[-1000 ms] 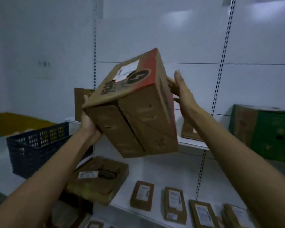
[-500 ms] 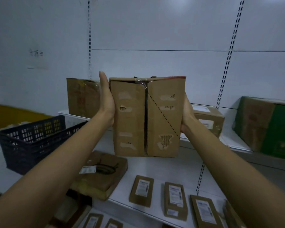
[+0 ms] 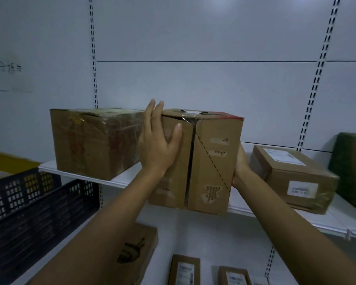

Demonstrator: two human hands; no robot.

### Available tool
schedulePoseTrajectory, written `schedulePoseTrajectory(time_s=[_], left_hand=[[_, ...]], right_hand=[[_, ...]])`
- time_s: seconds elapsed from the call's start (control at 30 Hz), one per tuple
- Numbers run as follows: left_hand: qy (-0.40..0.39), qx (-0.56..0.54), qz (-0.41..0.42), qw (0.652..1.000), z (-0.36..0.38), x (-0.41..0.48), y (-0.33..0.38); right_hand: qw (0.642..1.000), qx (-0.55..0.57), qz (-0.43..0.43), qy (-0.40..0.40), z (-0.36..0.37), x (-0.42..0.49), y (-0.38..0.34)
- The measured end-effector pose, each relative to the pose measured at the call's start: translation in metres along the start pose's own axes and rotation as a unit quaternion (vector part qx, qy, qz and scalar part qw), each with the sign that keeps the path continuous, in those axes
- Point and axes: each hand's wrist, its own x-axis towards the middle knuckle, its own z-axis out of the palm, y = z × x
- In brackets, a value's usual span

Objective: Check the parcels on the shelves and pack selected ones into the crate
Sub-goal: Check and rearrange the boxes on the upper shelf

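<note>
A brown cardboard parcel (image 3: 212,161) with a taped middle seam and a red top edge sits at the level of the upper white shelf (image 3: 119,182), its front face toward me. My left hand (image 3: 158,145) presses flat on its left side, fingers straight up and thumb across the front. My right hand (image 3: 239,167) presses on its right side, with the fingers hidden behind the parcel. The parcel's bottom front overhangs the shelf edge; I cannot tell whether it rests on the shelf. The dark blue crate (image 3: 39,202) stands at lower left.
A large taped carton (image 3: 97,140) stands on the shelf just left of my left hand. A labelled box (image 3: 292,177) and a green box (image 3: 351,165) stand to the right. On the lower shelf lie a flat parcel (image 3: 140,243) and small labelled parcels (image 3: 185,270).
The parcel was tilted with its label toward me, then turned upright. Both hands have carried it forward and up to the upper shelf, between the large carton and the labelled box.
</note>
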Motion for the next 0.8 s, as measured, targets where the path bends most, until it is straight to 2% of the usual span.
schedulePoseTrajectory(time_s=[0.33, 0.53, 0.6, 0.7, 0.8], left_hand=[[0.029, -0.025, 0.003, 0.999, 0.027, 0.017, -0.054], [0.069, -0.021, 0.083, 0.994, 0.026, 0.016, -0.055], [0.053, 0.016, 0.138, 0.989, 0.023, 0.017, -0.05], [-0.016, 0.042, 0.216, 0.975, 0.018, 0.027, -0.037], [-0.044, 0.062, 0.237, 0.969, 0.017, 0.038, -0.016]], right_hand=[[1.0, 0.007, -0.03, 0.005, 0.019, 0.053, 0.031], [0.998, -0.02, -0.043, 0.034, 0.02, 0.048, 0.029], [0.996, -0.046, -0.059, 0.047, 0.019, 0.045, 0.025], [0.98, -0.135, -0.111, 0.099, 0.013, 0.047, 0.012], [0.969, -0.139, -0.16, 0.13, 0.004, 0.042, -0.013]])
